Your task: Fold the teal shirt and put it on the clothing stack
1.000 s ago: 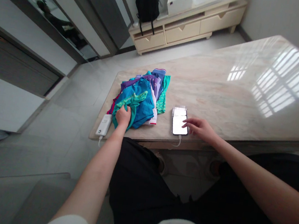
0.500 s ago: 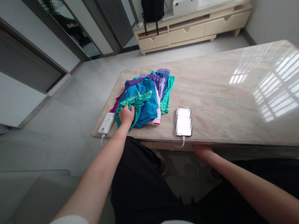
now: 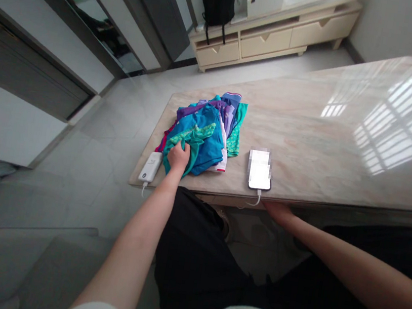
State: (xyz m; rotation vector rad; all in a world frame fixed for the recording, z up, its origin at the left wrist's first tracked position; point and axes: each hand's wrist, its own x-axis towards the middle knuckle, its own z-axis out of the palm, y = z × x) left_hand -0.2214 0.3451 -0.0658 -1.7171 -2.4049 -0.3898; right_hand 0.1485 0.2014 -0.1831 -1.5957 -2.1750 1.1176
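Observation:
My left hand [image 3: 178, 156] is closed on a green garment [image 3: 194, 149] with a pale-spotted band, bunched on top of a pile of clothes. Beneath it lie a blue garment [image 3: 213, 145], a purple one [image 3: 200, 109] and a white one with red trim [image 3: 222, 164]. Another green spotted garment [image 3: 234, 140] sticks out on the right side of the pile. My right hand [image 3: 276, 211] is at the table's front edge, below the phone [image 3: 259, 171]; its fingers are hidden under the tabletop.
A white power bank [image 3: 150, 166] with a cable lies left of the pile, near the corner of the marble-patterned table [image 3: 300, 137]. The phone also has a white cable [image 3: 258, 198] plugged in. Beyond stands a low cream cabinet [image 3: 265, 44] with a black backpack [image 3: 218, 0].
The view has shifted slightly, so the pile and table appear a little further right. My left hand keeps its hold on the green garment; my right hand stays at the table edge.

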